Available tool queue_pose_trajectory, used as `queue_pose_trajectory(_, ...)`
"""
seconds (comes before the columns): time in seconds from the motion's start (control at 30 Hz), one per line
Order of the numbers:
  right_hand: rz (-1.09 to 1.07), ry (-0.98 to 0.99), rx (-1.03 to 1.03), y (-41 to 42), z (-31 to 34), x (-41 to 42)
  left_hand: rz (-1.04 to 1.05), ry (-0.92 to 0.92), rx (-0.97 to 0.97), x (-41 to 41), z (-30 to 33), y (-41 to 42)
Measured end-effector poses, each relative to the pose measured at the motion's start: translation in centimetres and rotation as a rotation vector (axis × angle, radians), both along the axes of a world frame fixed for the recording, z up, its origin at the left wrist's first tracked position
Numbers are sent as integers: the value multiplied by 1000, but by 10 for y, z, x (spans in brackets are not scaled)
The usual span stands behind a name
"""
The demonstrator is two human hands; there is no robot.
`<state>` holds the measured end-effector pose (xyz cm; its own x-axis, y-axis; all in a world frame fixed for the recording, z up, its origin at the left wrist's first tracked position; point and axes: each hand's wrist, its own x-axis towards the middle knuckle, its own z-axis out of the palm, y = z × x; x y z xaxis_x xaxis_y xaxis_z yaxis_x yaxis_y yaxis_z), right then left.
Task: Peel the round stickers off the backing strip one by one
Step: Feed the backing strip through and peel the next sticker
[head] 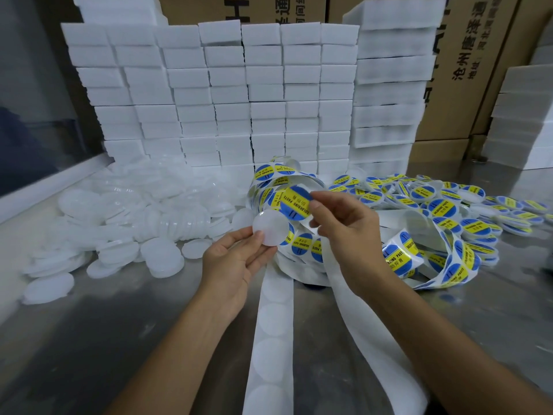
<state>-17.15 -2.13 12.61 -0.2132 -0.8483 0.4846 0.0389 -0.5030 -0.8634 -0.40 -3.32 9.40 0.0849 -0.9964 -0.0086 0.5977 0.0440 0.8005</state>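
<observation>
Pinching sticker (294, 202) between right fingers (317, 209)

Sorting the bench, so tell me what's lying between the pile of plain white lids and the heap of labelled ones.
In the head view, the tangled sticker strip and both hands: left, right.

Packing workshop: stacked foam blocks (209, 94), cartons (478, 55).

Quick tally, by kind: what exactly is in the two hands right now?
Blue and yellow round sticker, pinched by the right hand: 1
Plain white lid, held by the left hand: 1
Total: 2
</observation>
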Motion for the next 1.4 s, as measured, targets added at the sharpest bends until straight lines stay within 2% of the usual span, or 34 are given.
queue_pose_trajectory(0.17, 81, 62, 52, 2, -6, 6, -47, -8, -34, -2, 2, 2)
queue_pose_trajectory(0.33, 51, 153, 45, 1, -9, 7, -76, -16, -54, -4, 4, 3)
queue_pose_trajectory(0.9, 8, 235, 29, -2, -13, 7, -36, -95, -68, -6, 10, 9)
queue_pose_trajectory(1.1, -50, 290, 9, -5, -17, 6, -9, -176, -114, -5, 12, 11)
queue_pose_trajectory(1.4, -249, 461, -47, -8, -21, 5, 26, -333, -236, -6, 5, 10)
